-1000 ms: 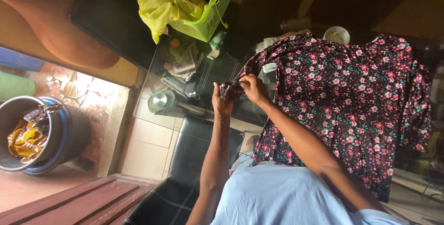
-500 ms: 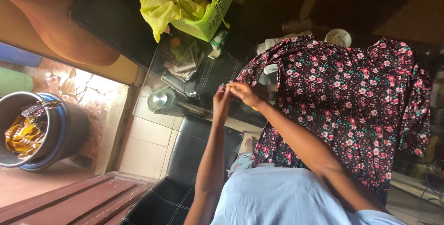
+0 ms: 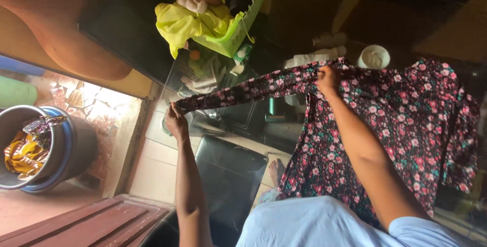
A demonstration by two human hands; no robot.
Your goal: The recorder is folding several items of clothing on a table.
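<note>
A dark floral dress (image 3: 385,135) with pink and red flowers lies spread over a dark surface on the right. My right hand (image 3: 327,78) is shut on the dress at its shoulder. One long sleeve (image 3: 243,90) is pulled out straight to the left. My left hand (image 3: 176,121) grips that sleeve at its cuff. Both arms reach up from the bottom of the view, and a light blue shirt (image 3: 324,224) shows below them.
A green basket (image 3: 238,28) holding yellow-green cloth (image 3: 185,23) sits above the sleeve. A white round cup (image 3: 374,56) is near the dress's top. A grey bucket (image 3: 48,145) with yellow cloth stands far left. A black seat (image 3: 228,176) and reddish wooden boards (image 3: 91,224) lie below.
Both hands were together at the sleeve near the dress. My left hand has since drawn the sleeve out straight to the left, and my right hand has shifted right to the shoulder.
</note>
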